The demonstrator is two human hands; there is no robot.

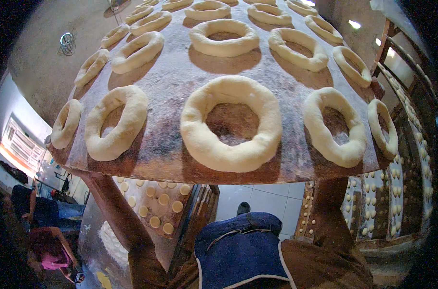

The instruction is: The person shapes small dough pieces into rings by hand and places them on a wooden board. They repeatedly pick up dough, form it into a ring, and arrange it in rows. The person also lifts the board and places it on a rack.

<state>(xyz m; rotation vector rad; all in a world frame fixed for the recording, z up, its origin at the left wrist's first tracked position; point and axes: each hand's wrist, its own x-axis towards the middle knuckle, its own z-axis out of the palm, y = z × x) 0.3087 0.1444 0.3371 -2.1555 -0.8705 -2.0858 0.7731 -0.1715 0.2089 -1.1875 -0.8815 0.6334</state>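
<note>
One floured board [164, 107], apparently longest straight ahead, lies between the left hand [48, 140] clasping its left edge and the right hand [378, 88] clasping its right, most fingers hidden, dough rings [231, 157] on top.

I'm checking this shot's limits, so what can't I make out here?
Head view: the left hand and right hand, mostly hidden by the board.
Head view: farthest dough rings, cut off by the top edge.
Head view: dough discs, some partly hidden by the board's edge.
Head view: small dough pieces at right, too small for surface detail.
</note>
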